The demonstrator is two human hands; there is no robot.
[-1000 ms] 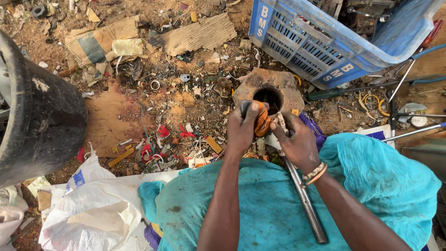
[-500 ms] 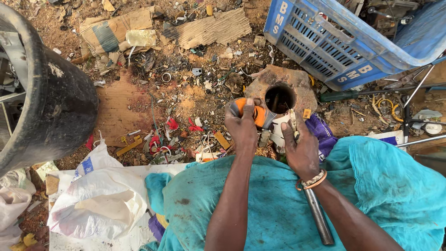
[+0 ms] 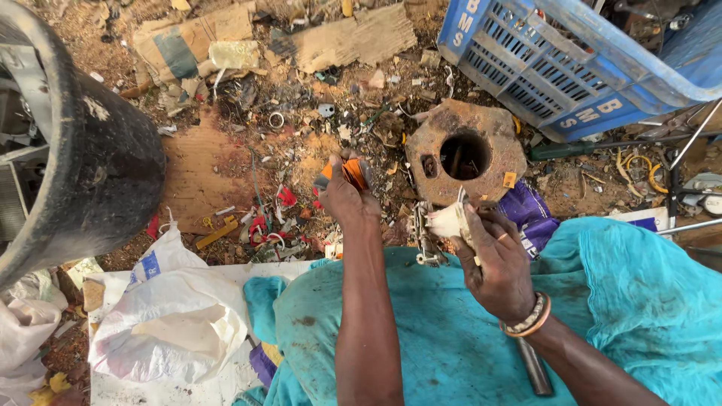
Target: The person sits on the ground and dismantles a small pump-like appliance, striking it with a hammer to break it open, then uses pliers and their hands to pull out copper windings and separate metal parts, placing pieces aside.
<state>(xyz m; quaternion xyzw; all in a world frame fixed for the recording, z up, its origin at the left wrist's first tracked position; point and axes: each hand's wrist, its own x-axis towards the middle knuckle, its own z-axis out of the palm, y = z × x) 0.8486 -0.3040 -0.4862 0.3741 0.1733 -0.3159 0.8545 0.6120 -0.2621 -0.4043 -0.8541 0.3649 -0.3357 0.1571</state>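
My left hand (image 3: pixel 347 200) is closed around a small orange coil-like part (image 3: pixel 352 172), held out over the littered ground. My right hand (image 3: pixel 496 263), with bead bracelets at the wrist, grips a whitish plastic piece with a metal bracket (image 3: pixel 444 224) hanging from it. Just beyond both hands lies a rusty metal plate with a round hole (image 3: pixel 465 154). A teal cloth (image 3: pixel 451 331) covers my lap under both forearms. A metal rod (image 3: pixel 534 367) rests on the cloth beneath my right wrist.
A blue plastic crate (image 3: pixel 571 68) stands at the upper right. A large black tub (image 3: pixel 90 173) fills the left. White plastic bags (image 3: pixel 173 331) lie at lower left. Cardboard scraps (image 3: pixel 203 37), wires and small scrap parts cover the dirt.
My hands have drawn apart: the left hand carried the orange part leftwards, away from the rusty plate, and the right hand now holds the whitish piece apart from it.
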